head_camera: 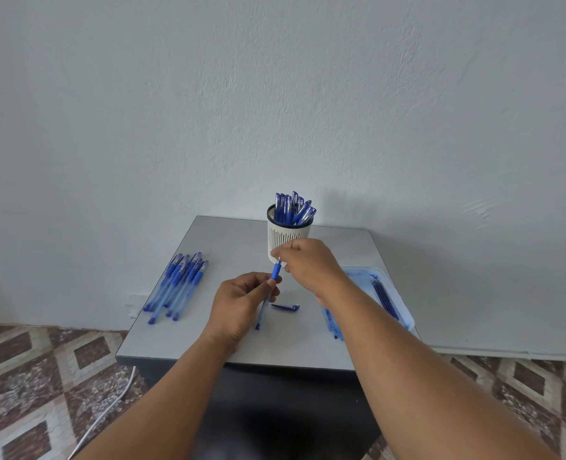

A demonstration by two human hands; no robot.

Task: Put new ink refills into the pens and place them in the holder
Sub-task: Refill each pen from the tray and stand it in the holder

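Observation:
My left hand (241,302) grips a blue pen (276,272) by its clear barrel, with the blue grip section pointing up. My right hand (308,265) pinches the pen's silver tip end just above the left hand. A white slotted holder (286,235) with several blue capped pens (293,209) stands behind my hands. A loose blue pen cap (285,307) lies on the table below my right wrist. Several blue pens (177,288) lie in a bunch at the table's left. Dark blue refills (385,297) rest in a pale blue tray (404,315) at the right.
The small grey table (208,247) stands against a white wall. A few more refills (334,323) lie by the tray's near left edge. A white cable (109,410) runs across the patterned tile floor at the lower left.

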